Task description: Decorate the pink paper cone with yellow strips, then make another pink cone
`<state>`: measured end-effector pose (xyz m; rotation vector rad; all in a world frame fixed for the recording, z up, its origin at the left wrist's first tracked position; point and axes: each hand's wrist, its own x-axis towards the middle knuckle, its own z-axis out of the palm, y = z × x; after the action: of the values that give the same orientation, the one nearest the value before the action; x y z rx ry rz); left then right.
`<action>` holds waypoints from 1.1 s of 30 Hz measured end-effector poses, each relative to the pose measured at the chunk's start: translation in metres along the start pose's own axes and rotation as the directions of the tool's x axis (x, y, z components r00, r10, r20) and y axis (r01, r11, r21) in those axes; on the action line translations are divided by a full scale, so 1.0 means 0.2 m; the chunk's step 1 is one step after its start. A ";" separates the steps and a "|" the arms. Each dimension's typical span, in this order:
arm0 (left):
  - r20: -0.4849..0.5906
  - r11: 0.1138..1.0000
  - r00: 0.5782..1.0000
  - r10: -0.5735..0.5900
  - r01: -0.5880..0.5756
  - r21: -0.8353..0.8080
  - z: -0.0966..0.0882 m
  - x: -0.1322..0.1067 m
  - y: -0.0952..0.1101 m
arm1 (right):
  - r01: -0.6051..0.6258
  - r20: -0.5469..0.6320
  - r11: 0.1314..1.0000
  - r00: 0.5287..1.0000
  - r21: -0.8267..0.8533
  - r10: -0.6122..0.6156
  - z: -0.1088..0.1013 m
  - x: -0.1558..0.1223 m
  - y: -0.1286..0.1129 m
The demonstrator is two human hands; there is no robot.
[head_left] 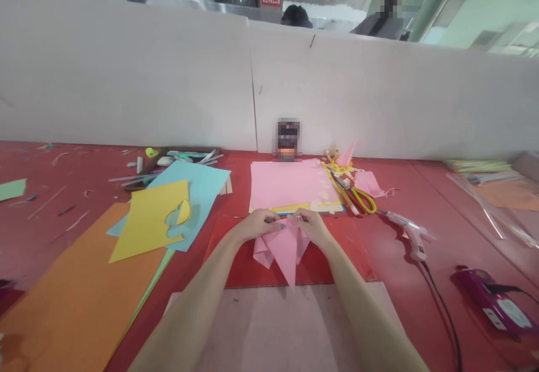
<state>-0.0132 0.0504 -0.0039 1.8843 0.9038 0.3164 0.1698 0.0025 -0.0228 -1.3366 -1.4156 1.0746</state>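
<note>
Both hands grip a folded pink paper by its upper edge, with its long point hanging toward me. My left hand pinches the upper left part, and a ring shows on one finger. My right hand pinches the upper right part, close to the left. Pleated flaps spread out on both sides of the point. Under the paper lies a shiny red mat. Just beyond the hands is a stack of pink sheets with yellow and blue edges showing.
Yellow-handled scissors, a glue gun and a purple power strip lie on the right. Yellow paper, blue paper and orange paper overlap on the left. A white partition stands behind, with people beyond it.
</note>
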 end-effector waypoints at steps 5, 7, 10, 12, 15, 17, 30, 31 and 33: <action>-0.013 0.999 1.000 0.011 -0.010 0.033 -0.01 0.01 0.00 | -0.030 0.028 1.000 0.999 -0.010 0.030 0.00 0.00 0.00; -0.015 1.000 1.000 0.012 -0.012 0.017 -0.01 0.01 -0.01 | -0.043 0.035 0.999 0.998 -0.031 0.044 0.00 0.00 0.00; -0.028 1.000 1.000 -0.005 0.005 -0.012 -0.01 0.01 -0.02 | -0.018 0.027 0.998 0.999 -0.064 0.020 -0.01 0.00 0.00; -0.035 1.000 0.999 -0.016 0.015 -0.021 0.00 0.01 -0.02 | 0.002 0.017 0.997 1.000 -0.073 -0.001 -0.01 0.00 0.00; -0.031 1.000 0.999 -0.016 0.016 -0.025 0.00 0.01 -0.03 | 0.005 0.010 0.997 1.000 -0.081 -0.004 -0.01 0.00 0.00; -0.023 1.000 1.000 -0.013 0.013 -0.023 0.00 0.02 -0.03 | 0.006 0.004 0.996 1.000 -0.086 -0.006 -0.01 0.00 0.00; -0.009 0.997 1.000 0.001 -0.002 -0.072 -0.02 0.00 -0.01 | -0.010 -0.007 0.995 1.000 -0.103 0.010 -0.01 0.01 -0.01; -0.011 0.997 1.000 0.001 -0.001 -0.072 -0.02 0.00 -0.01 | -0.009 -0.004 0.995 1.000 -0.102 0.009 -0.01 0.01 -0.01; -0.017 0.998 1.000 -0.003 0.002 -0.070 -0.02 0.01 -0.01 | -0.007 0.000 0.995 1.000 -0.099 0.007 -0.01 0.01 -0.01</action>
<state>-0.0159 0.0545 -0.0047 1.8190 0.8953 0.3591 0.1715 0.0042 -0.0204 -1.4127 -1.4815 1.0208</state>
